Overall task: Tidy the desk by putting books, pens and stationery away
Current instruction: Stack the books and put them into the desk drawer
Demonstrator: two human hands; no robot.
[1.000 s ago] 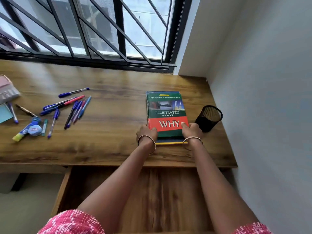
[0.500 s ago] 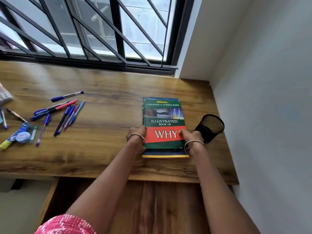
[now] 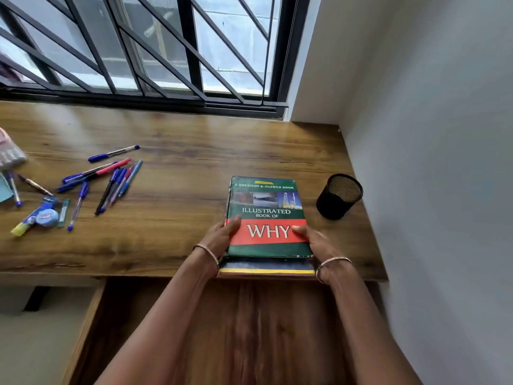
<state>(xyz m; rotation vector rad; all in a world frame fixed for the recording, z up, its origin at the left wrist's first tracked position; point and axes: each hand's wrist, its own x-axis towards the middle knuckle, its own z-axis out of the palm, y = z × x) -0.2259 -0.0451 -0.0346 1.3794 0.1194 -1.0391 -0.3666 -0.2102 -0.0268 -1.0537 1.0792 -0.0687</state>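
Observation:
A stack of books [image 3: 265, 207] with a green and red "Illustrated Book of WHY" cover on top sits at the near edge of the wooden desk [image 3: 180, 173], its near end over the edge. My left hand [image 3: 222, 236] grips the stack's left side and my right hand [image 3: 315, 241] grips its right side, thumbs on the cover. A book with a yellow stripe [image 3: 266, 269] shows at the bottom of the stack. Several pens [image 3: 111, 179] lie scattered on the left of the desk.
A black mesh pen cup [image 3: 338, 197] stands right of the books near the wall. A correction tape and highlighter [image 3: 41, 216] lie far left beside a pink pouch [image 3: 9, 154]. An open wooden drawer [image 3: 249, 329] is below the desk edge. A barred window runs behind.
Both hands have drawn the book stack toward me, to the desk's near edge. The view has tilted down and shifted a little.

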